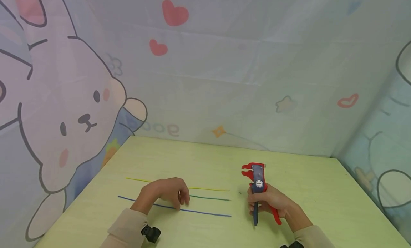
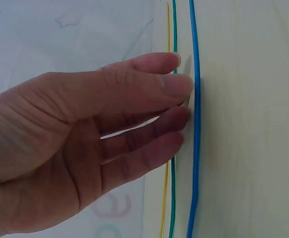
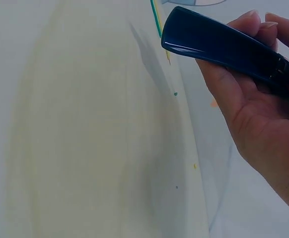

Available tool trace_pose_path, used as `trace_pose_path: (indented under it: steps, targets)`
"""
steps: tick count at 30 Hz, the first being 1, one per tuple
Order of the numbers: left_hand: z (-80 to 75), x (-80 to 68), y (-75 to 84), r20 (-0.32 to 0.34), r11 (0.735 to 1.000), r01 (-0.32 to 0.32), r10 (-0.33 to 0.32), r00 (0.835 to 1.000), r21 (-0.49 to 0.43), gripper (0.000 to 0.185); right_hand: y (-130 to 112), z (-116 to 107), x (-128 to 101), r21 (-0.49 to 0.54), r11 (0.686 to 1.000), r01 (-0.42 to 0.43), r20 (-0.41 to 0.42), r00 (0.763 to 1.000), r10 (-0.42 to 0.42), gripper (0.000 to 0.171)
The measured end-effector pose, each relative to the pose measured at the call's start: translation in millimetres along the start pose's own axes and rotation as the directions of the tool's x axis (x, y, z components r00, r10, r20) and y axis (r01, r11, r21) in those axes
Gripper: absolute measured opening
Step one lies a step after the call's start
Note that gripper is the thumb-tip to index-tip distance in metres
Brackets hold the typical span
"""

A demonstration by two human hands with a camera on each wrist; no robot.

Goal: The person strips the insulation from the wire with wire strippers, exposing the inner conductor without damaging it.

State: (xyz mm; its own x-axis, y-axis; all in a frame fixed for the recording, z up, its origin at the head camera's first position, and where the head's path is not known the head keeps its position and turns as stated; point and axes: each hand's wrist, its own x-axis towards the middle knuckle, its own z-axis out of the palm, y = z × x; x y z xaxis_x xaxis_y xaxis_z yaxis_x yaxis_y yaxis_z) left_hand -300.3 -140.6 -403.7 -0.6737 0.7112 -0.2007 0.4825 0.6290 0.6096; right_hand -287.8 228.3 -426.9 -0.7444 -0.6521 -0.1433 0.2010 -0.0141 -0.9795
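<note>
Three thin wires lie side by side on the pale green table (image 1: 199, 158): a yellow wire (image 1: 208, 188) farthest, a green wire (image 1: 210, 198) in the middle and a blue wire (image 1: 205, 213) nearest. My left hand (image 1: 167, 193) is lowered over them, its fingertips (image 2: 181, 84) touching the green wire (image 2: 173, 198) right beside the blue wire (image 2: 194, 163). The green wire still lies flat and straight. To the right, my right hand (image 1: 271, 204) grips a red and blue wire stripper (image 1: 257, 180) upright by its handles (image 3: 219, 44), jaws pointing away from me.
Cartoon-printed fabric walls (image 1: 224, 80) enclose the table at the back, left and right. A few tiny insulation bits (image 3: 175, 93) lie on the table near the stripper. Both forearms wear beige sleeves with black wrist mounts (image 1: 151, 233).
</note>
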Motion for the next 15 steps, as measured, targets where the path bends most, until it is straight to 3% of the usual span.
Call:
trace_pose_path:
  steps: [15]
  targets:
    - [8.7,6.4,9.0,-0.02,0.991,0.005,-0.002,1.0,0.133,0.03,0.1,-2.0,-1.3,0.04,0.999,-0.016,-0.008,1.0,0.016,0.007]
